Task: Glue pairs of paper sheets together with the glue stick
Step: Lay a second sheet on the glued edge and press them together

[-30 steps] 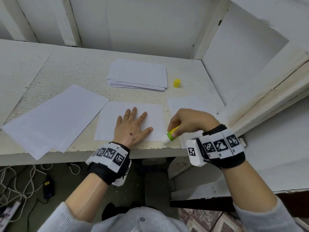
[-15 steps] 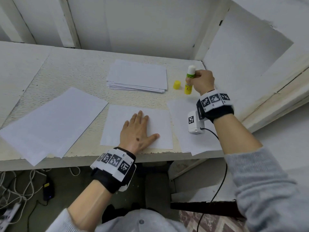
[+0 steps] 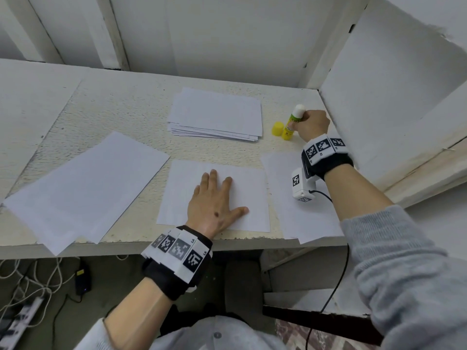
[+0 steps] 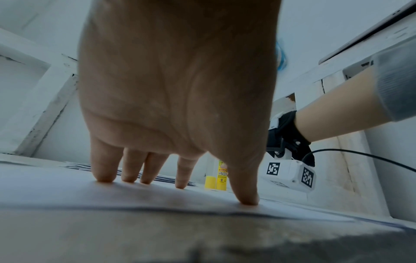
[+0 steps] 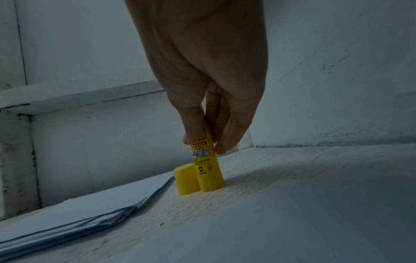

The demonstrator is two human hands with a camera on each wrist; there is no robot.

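My right hand pinches the yellow glue stick, which stands upright on the shelf at the back right with its white glue end up. Its yellow cap stands right beside it on the left. My left hand lies flat with spread fingers pressing on a white sheet at the front middle. Another white sheet lies to its right, under my right forearm.
A stack of white sheets sits at the back middle. Larger sheets overhang the shelf's front edge on the left. A white wall closes the right side just behind the glue stick. Cables lie on the floor below.
My right hand carried the glue stick from the front edge to the back right and stood it upright beside the cap. The left hand stayed flat on the sheet.
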